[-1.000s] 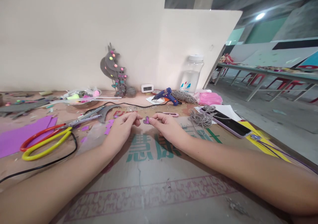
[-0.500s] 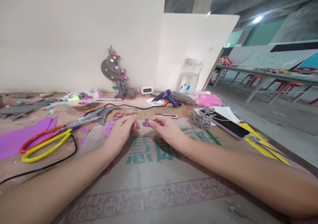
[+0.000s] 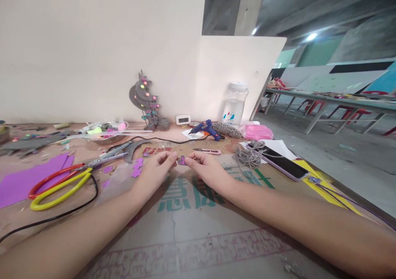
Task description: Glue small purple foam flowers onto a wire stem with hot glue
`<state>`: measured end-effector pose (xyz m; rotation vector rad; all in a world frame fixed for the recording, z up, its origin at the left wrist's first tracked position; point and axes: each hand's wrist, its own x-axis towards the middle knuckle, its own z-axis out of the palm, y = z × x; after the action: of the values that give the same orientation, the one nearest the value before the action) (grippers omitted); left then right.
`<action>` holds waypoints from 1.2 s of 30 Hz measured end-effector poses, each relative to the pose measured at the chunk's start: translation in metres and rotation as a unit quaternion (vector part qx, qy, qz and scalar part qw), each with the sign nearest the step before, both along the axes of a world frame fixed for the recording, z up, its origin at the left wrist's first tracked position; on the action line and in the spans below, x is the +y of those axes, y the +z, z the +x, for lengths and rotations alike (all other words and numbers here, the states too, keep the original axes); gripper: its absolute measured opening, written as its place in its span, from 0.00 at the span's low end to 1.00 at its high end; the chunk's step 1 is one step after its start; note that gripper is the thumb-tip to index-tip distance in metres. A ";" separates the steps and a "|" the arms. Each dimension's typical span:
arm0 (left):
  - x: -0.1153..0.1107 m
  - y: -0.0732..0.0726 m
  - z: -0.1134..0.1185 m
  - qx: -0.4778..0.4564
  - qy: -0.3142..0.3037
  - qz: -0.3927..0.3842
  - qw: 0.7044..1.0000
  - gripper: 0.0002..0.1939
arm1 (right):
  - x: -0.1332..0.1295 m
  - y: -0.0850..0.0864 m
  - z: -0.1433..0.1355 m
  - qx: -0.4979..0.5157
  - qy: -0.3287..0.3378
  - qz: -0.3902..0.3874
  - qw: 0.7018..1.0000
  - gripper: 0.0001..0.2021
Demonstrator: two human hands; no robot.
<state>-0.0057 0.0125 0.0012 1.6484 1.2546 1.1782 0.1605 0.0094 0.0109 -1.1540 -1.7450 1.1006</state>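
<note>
A small purple heart with a grey rim (image 3: pixel 181 160) is pinched between the thumb and fingers of my right hand (image 3: pixel 206 165). Just left of it, my left hand (image 3: pixel 159 165) is closed, thumb against the bent fingers. Its fingertips come close to the heart's left edge; whether they touch it or hold something thin I cannot make out. Purple foam scraps (image 3: pixel 137 167) lie beside my left wrist. Beyond both hands rests a pink craft knife (image 3: pixel 209 151). Under my forearms spreads a printed cardboard sheet (image 3: pixel 185 229).
Red-and-yellow-handled scissors (image 3: pixel 58 186) and purple sheets (image 3: pixel 34 174) lie left. A blue glue gun (image 3: pixel 208 128), its black cord (image 3: pixel 74 205) trailing left, sits behind. Right are grey yarn (image 3: pixel 249 155), a phone (image 3: pixel 283 162) and a water bottle (image 3: pixel 234 106). A grey moon ornament (image 3: pixel 144 97) leans on the wall.
My left hand has turned, bringing its thumb up against its fingers and nearer the heart. The heart in my right hand now faces more upright. The camera view has tilted up slightly.
</note>
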 end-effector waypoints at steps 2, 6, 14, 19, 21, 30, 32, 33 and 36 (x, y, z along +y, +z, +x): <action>-0.003 0.003 0.001 0.020 -0.013 0.001 1.000 0.16 | 0.002 -0.002 0.000 0.000 0.004 0.004 1.000 0.13; -0.005 0.005 0.003 0.036 -0.022 -0.005 0.999 0.15 | 0.005 -0.004 0.001 -0.002 0.012 0.007 1.000 0.14; -0.004 0.004 0.002 0.049 0.011 -0.003 0.999 0.14 | 0.010 -0.002 0.011 -0.078 0.013 0.076 0.994 0.14; -0.004 0.005 0.003 0.064 0.018 -0.001 0.998 0.15 | 0.012 -0.007 0.011 -0.117 -0.011 0.105 0.988 0.08; -0.004 0.004 0.003 0.063 0.016 0.003 0.998 0.15 | 0.011 -0.007 0.010 -0.108 -0.012 0.106 0.988 0.09; -0.004 0.005 0.002 0.074 0.017 -0.004 0.997 0.14 | 0.006 -0.004 0.008 -0.098 -0.018 0.119 0.988 0.08; -0.005 0.005 0.002 0.068 0.009 -0.008 0.998 0.14 | 0.006 -0.004 0.009 -0.099 -0.022 0.105 0.989 0.08; -0.005 0.005 0.002 0.066 0.007 -0.007 0.998 0.14 | 0.007 -0.005 0.009 -0.099 -0.022 0.100 0.990 0.09; -0.006 0.005 0.003 0.064 -0.002 -0.005 0.998 0.14 | 0.009 -0.006 0.009 -0.097 -0.018 0.095 0.991 0.10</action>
<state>-0.0029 0.0070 0.0066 1.7411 1.3333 1.0775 0.1697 0.0185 0.0046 -1.1998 -1.9247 0.8027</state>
